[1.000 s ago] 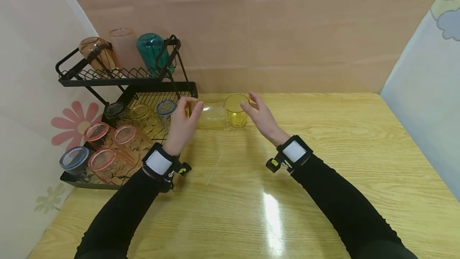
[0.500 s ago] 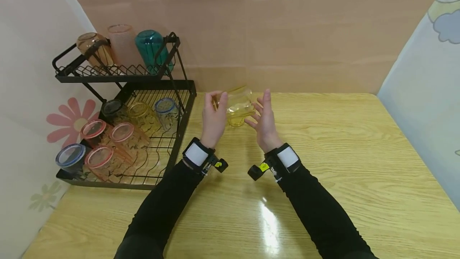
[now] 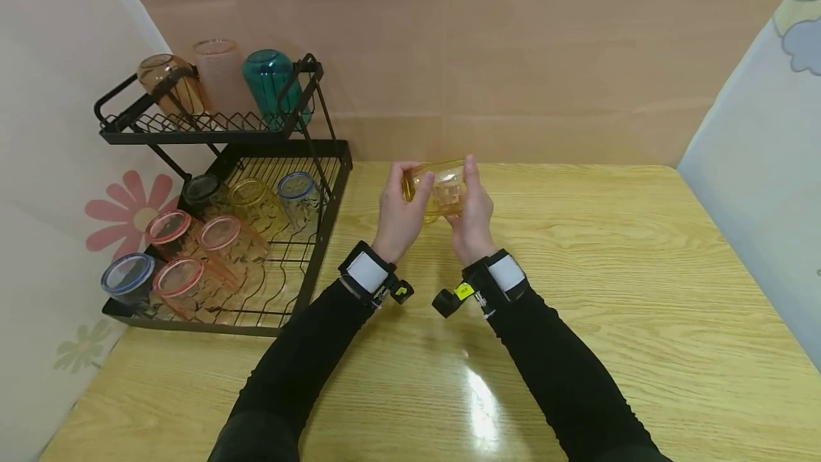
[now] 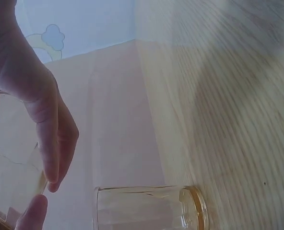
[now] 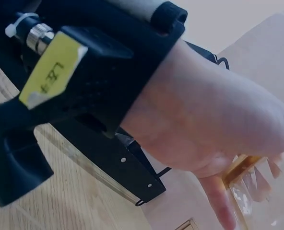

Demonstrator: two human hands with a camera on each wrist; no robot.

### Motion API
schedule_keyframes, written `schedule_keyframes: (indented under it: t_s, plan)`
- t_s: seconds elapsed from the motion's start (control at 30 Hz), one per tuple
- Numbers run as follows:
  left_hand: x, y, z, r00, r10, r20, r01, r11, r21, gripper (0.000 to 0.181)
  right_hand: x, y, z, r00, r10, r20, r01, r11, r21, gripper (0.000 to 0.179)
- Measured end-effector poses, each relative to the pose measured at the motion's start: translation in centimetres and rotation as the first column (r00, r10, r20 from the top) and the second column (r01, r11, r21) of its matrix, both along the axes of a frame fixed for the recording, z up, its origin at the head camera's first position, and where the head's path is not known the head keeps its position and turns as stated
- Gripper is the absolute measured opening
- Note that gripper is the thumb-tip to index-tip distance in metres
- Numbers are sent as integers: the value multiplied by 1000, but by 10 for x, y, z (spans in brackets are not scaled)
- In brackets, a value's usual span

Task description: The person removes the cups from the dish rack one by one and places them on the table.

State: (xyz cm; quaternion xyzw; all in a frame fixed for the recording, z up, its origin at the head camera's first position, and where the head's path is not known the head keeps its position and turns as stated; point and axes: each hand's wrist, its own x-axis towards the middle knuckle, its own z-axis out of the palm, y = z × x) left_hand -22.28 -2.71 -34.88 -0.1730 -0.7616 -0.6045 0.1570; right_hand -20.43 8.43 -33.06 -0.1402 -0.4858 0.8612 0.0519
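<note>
A clear yellow drinking glass [image 3: 447,187] lies tilted on its side between my two hands above the table. My left hand [image 3: 399,218] pinches one end of it, thumb in front and fingers over the top. My right hand [image 3: 474,223] curls round the other end. In the left wrist view the held glass [image 4: 10,148] shows at the left edge, with right-hand fingers [image 4: 48,139] along it. A second yellow glass [image 4: 147,208] stands on the table below; in the head view the hands and held glass mostly hide it. The right wrist view shows my left hand [image 5: 214,115] and the glass's edge.
A black two-tier rack [image 3: 312,284] stands on the left. Its lower tier holds several upside-down glasses, among them a pink-rimmed one [image 3: 179,278]. On top stand an amber glass [image 3: 169,84], a pink glass [image 3: 221,77] and a teal glass [image 3: 269,80]. A wall closes the table's back.
My left hand has moved right, away from the rack, carrying the glass in front of the standing one. My right hand's spread fingers have come round the glass's other end.
</note>
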Motion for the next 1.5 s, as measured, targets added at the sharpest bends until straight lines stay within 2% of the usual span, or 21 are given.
schedule_keyframes:
  t_s: [0.13,0.23,0.3,0.37,0.47,0.57,0.6,0.7,0.77,0.9,0.97,1.07,1.17,1.3,1.4,1.5]
  plan:
    - [-1,-1,-1,1000,-5,-21,4,1000,-14,38,0,-1,-1,1000,-21,-9,21,1000,14,70]
    - [0,-4,-1,999,-27,-18,26,998,-52,39,1,-1,-3,999,-38,-20,38,999,32,58]
    - [3,-8,-1,998,-54,16,55,993,-109,42,4,1,-6,999,-38,-31,40,996,77,54]
    - [6,-14,0,992,-105,77,117,978,-173,46,7,5,-9,999,-14,-50,22,985,170,56]
    - [12,-25,3,972,-156,178,206,930,-305,54,11,14,-14,995,38,-97,-3,943,334,64]
    - [19,-37,8,950,-188,251,284,852,-439,61,14,24,-18,981,118,-156,-31,882,469,60]
    - [22,-40,10,947,-185,262,296,819,-492,63,14,27,-19,973,149,-178,-40,864,502,58]
    - [30,-54,15,942,-194,274,327,720,-613,67,16,37,-20,939,261,-225,-72,788,611,56]
    - [34,-65,18,953,-187,241,303,646,-701,69,17,43,-20,913,328,-241,-80,727,682,58]
    - [42,-85,24,983,-143,118,174,486,-856,72,17,52,-21,869,435,-237,-64,573,817,61]
    - [43,-95,27,991,-126,49,97,411,-906,73,17,57,-21,853,474,-219,-47,488,871,63]
    - [44,-108,33,992,-120,-28,14,334,-943,79,15,62,-22,839,512,-186,-16,364,931,67]
    - [44,-121,39,989,-120,-88,-50,287,-957,86,12,66,-23,834,530,-157,25,248,969,71]
    - [43,-136,51,988,-85,-128,-103,254,-962,93,6,71,-26,831,539,-139,87,122,989,74]
    - [40,-146,62,990,-39,-139,-126,242,-962,97,-1,75,-27,834,536,-127,113,60,992,74]
    - [38,-156,71,990,11,-143,-141,240,-960,100,-10,79,-28,846,522,-108,116,18,993,75]
